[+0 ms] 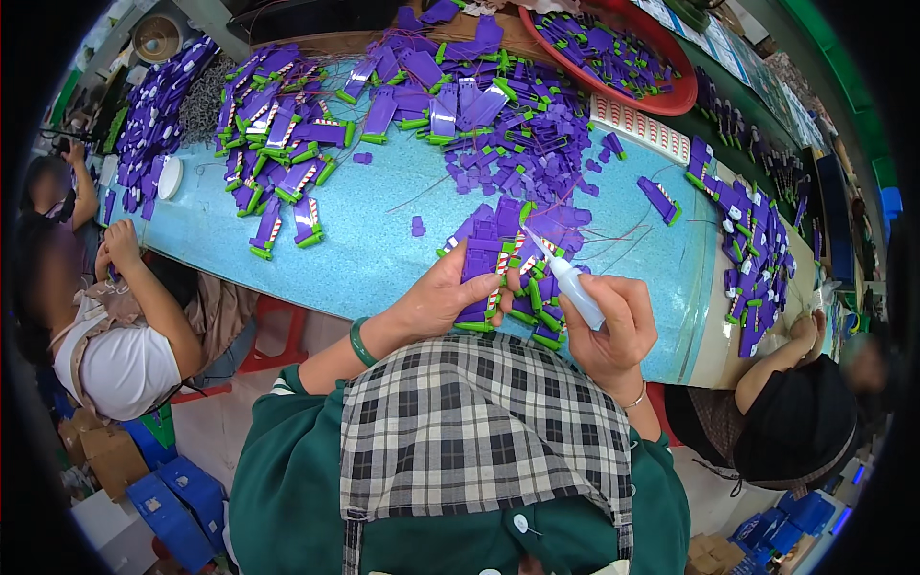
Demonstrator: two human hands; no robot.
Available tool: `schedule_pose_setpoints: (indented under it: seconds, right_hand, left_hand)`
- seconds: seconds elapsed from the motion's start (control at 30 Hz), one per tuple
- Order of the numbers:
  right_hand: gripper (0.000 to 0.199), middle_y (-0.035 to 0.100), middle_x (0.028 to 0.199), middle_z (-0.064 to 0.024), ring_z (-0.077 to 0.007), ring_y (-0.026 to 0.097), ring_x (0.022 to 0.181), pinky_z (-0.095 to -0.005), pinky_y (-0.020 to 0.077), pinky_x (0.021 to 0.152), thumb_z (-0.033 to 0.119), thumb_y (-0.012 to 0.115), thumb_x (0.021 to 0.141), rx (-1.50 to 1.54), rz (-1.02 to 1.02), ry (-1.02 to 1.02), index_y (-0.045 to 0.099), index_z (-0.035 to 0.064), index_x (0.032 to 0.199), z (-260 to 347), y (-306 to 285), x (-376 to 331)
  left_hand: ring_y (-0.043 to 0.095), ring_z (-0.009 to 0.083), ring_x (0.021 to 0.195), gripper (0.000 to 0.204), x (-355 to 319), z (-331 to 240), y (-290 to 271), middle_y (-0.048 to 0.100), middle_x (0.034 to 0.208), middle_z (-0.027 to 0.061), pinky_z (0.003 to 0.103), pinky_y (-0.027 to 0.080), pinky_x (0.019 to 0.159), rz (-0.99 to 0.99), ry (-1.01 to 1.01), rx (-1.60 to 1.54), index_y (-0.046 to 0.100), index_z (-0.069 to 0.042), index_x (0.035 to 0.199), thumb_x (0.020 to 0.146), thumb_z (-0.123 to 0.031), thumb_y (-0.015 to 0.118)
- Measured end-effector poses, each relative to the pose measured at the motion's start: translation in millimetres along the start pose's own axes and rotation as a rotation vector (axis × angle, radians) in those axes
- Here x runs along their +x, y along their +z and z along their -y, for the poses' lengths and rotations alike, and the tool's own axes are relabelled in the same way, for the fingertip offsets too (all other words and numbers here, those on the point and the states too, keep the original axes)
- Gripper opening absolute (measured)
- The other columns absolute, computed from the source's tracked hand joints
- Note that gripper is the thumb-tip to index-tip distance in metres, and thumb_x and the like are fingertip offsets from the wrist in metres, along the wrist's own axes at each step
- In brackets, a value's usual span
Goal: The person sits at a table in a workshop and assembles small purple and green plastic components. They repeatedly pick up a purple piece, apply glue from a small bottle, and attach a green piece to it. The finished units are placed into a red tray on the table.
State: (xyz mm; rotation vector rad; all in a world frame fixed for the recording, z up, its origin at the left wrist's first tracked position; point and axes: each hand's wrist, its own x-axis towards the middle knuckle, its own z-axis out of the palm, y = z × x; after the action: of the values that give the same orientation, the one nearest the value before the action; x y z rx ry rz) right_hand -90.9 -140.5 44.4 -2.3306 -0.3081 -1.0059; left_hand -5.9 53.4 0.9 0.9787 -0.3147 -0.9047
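My left hand (433, 299) is closed at the near edge of the table, its thumb on purple plastic parts (479, 266) with green ends and red-and-white striped strips. How many of them it grips I cannot tell. A translucent white squeeze bottle (578, 287) with a long thin nozzle is gripped in my right hand (621, 331). The bottle is tilted, its tip pointing up and left over the held parts. Just beyond and beside them, more purple parts with green ends (546, 311) lie close to both hands.
Heaps of purple-and-green parts (446, 110) cover the far side of the blue table (364, 259). At the back are a red basin (676, 94) of parts and a sheet of striped stickers (637, 125). Co-workers sit left (129, 355) and right (791, 422); a white round lid (170, 179) lies left.
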Motion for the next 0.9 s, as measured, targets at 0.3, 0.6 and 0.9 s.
schedule_pose_setpoints:
  seconds: [0.3, 0.6, 0.9]
  right_hand:
    - [0.04, 0.062, 0.081, -0.0098, -0.0201, 0.063, 0.066, -0.0281, 0.0496, 0.052, -0.001, 0.081, 0.064, 0.013, 0.026, 0.011, 0.065, 0.0039, 0.101, 0.0, 2.4, 0.6]
    - [0.041, 0.063, 0.081, -0.009, -0.0197, 0.063, 0.065, -0.0277, 0.0486, 0.051, -0.001, 0.081, 0.063, -0.03, 0.0, -0.001, 0.065, 0.0037, 0.1, 2.2, 1.2, -0.4]
    - [0.044, 0.063, 0.083, -0.009, -0.0198, 0.063, 0.066, -0.0274, 0.0491, 0.051, -0.001, 0.081, 0.062, 0.008, 0.016, -0.01, 0.065, 0.0042, 0.102, 5.1, 3.9, 0.0]
  left_hand:
    - [0.059, 0.017, 0.077, 0.036, -0.6, 5.5, -3.3, 0.056, 0.101, 0.0091, 0.03, 0.051, 0.064, 0.048, 0.02, 0.0, 0.036, -0.005, 0.128, 0.096, -0.013, 0.052]
    - [0.056, 0.0147, 0.087, 0.045, 1.2, 17.3, -7.7, 0.051, 0.107, 0.0073, 0.031, 0.051, 0.074, 0.087, 0.094, 0.067, 0.022, -0.006, 0.137, 0.099, -0.013, 0.045]
    - [0.054, 0.0157, 0.093, 0.051, 2.3, 25.1, -8.5, 0.047, 0.112, 0.0075, 0.031, 0.052, 0.076, 0.021, 0.101, 0.228, 0.015, -0.002, 0.139, 0.098, -0.009, 0.045]
